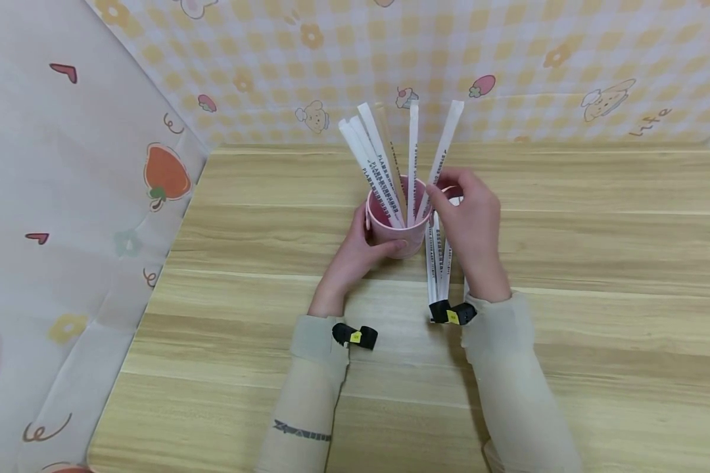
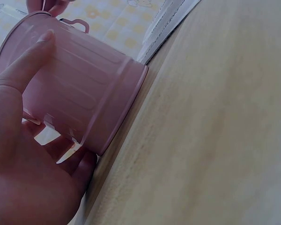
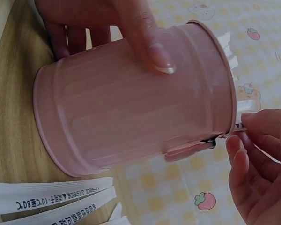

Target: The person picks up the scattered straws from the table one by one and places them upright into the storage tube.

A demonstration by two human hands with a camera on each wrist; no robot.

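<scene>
A pink metal bucket (image 1: 411, 244) with small side handles stands on the table, holding several straws (image 1: 367, 157) in printed white paper sleeves and a tan one (image 1: 384, 128). My left hand (image 1: 357, 253) grips the bucket from the left, its thumb across the front wall, as the left wrist view also shows. At the bucket's right rim, my right hand (image 1: 472, 213) pinches a white paper-wrapped straw (image 1: 448, 135) between thumb and fingers. This straw leans right, its lower end inside the bucket. In the right wrist view, the pinching fingertips (image 3: 253, 123) are right at the rim.
More paper-wrapped straws (image 1: 436, 263) lie on the wooden table (image 1: 242, 263) right of the bucket, partly hidden under my right hand and wrist. A yellow checked cloth (image 1: 355, 59) hangs behind the table, and a white printed sheet (image 1: 65, 230) covers the left side.
</scene>
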